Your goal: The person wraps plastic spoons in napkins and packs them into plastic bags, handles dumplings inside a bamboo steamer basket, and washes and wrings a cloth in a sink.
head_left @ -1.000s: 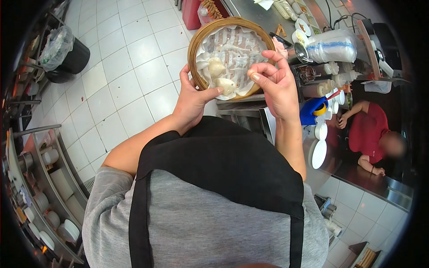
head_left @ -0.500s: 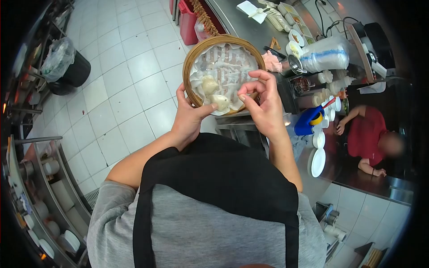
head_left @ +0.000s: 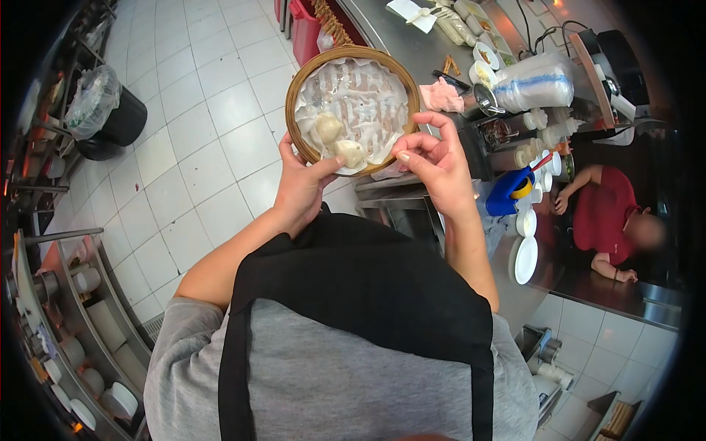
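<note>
Through the head camera I see the bamboo steamer [head_left: 353, 52] held up off the long floor-side edge of the metal surface [head_left: 390, 33]. My left hand [head_left: 301, 176] clamps its near-left rim, thumb inside and fingers wrapped around the outside. Pale paper [head_left: 371, 99] lines the steamer, and two dumplings [head_left: 340, 141] sit side by side on it, the nearer one just by my left thumb. My right hand [head_left: 401, 150] is at the near-right rim, thumb and forefinger pressed together; I cannot tell whether anything is between them. A pink cloth [head_left: 443, 96] lies near the surface's floor-side edge, with a blue holder [head_left: 506, 195] further along and an oval white plate [head_left: 526, 259] toward its near end.
</note>
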Demonstrator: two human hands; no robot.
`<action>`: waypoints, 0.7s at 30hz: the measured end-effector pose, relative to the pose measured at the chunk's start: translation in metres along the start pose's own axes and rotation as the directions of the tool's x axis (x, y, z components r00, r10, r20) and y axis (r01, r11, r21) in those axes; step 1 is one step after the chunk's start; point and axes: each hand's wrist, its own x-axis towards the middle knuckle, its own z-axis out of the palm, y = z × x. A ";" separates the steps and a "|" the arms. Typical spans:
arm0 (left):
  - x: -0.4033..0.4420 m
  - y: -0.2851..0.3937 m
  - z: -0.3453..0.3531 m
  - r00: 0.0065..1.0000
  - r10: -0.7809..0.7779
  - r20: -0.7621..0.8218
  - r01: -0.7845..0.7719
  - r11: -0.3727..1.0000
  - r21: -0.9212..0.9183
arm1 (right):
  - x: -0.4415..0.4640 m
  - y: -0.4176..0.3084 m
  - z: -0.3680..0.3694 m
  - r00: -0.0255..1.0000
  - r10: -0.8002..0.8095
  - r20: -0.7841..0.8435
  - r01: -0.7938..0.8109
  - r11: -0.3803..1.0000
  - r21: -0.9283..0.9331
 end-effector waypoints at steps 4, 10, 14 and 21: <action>-0.001 0.000 -0.003 1.000 0.017 -0.006 -0.017 1.000 -0.008 | 0.002 0.005 -0.004 0.999 0.048 0.022 -0.049 0.996 0.072; -0.003 0.009 -0.010 0.998 0.060 0.004 -0.060 0.998 -0.033 | 0.003 0.004 0.004 0.996 0.083 0.017 -0.085 0.994 0.074; -0.003 0.010 -0.011 0.996 0.083 0.014 -0.082 0.995 -0.050 | 0.002 0.005 -0.001 0.997 0.075 0.007 -0.075 0.996 0.047; -0.006 0.017 -0.018 0.995 0.098 -0.002 -0.098 0.994 -0.048 | 0.008 0.007 0.005 0.997 0.076 0.035 -0.077 0.996 0.043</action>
